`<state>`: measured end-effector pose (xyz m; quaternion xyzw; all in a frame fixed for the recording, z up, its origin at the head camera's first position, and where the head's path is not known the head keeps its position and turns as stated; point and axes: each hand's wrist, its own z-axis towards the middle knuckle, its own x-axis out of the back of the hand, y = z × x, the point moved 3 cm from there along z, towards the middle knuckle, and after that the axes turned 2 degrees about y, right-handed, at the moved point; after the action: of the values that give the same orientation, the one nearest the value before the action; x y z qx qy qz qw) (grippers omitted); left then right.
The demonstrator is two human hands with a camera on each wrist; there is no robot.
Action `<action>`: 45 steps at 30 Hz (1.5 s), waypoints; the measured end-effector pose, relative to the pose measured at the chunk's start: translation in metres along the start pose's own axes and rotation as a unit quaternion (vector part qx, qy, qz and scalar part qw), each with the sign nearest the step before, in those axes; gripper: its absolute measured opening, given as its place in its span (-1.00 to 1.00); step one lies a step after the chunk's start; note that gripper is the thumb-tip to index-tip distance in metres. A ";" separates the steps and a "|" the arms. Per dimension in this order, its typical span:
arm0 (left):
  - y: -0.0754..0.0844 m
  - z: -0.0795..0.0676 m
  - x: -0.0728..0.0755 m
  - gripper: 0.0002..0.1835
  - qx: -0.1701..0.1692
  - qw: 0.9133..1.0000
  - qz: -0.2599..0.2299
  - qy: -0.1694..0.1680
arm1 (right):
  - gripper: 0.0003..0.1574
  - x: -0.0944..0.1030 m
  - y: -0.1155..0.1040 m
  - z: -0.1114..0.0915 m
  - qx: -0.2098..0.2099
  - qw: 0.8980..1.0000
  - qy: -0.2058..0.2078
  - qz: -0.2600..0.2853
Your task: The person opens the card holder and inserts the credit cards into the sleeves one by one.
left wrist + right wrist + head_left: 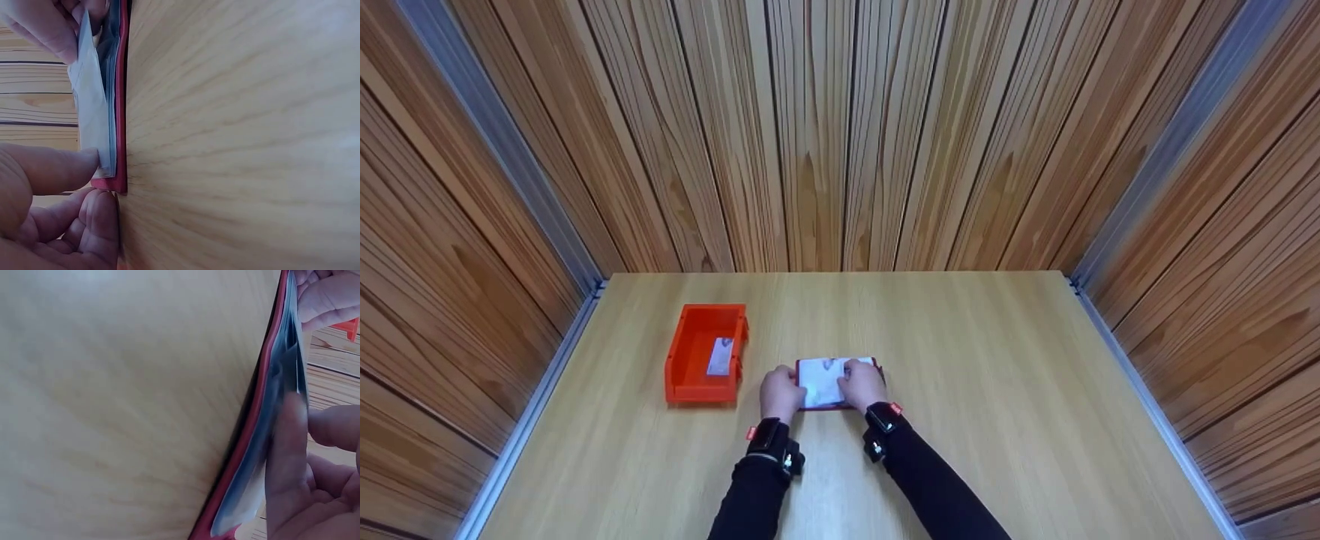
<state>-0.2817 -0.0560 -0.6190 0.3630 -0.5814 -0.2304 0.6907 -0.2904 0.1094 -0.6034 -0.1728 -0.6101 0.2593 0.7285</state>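
A small photo album (819, 381) with a red cover (121, 107) and clear plastic sleeves (242, 498) lies open on the table in front of me. A whitish picture shows on its top page. My left hand (781, 392) holds the album's left edge, thumb on the page and the other fingers curled beside the cover. Toward the right side, my right hand (863, 384) pinches the top sleeve between thumb and index finger. That index finger (287, 455) reaches under the sleeve, which lifts away from the pages below.
An orange plastic bin (676, 360) stands on the table to the left of the album. Inside it lies a white card (720, 356) with a small dark print. Wood-plank walls (810, 150) with metal corner strips enclose the table (975, 360) at the back and both sides.
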 end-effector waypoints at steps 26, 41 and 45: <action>-0.002 0.000 0.002 -0.71 -0.008 1.000 -0.024 0.002 | -0.87 -0.010 -0.011 -0.003 0.028 0.998 -0.057 0.009; -0.004 -0.001 0.002 -0.71 0.006 1.000 -0.025 -0.002 | -0.75 0.004 -0.006 0.001 0.063 0.998 -0.023 0.019; -0.002 -0.002 0.002 -0.72 0.007 1.000 -0.027 -0.002 | -0.78 0.008 -0.003 0.003 0.071 0.997 -0.003 0.011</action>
<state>-0.2794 -0.0585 -0.6196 0.3833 -0.5740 -0.2454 0.6807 -0.2920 0.1115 -0.5944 -0.1266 -0.5903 0.3098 0.7345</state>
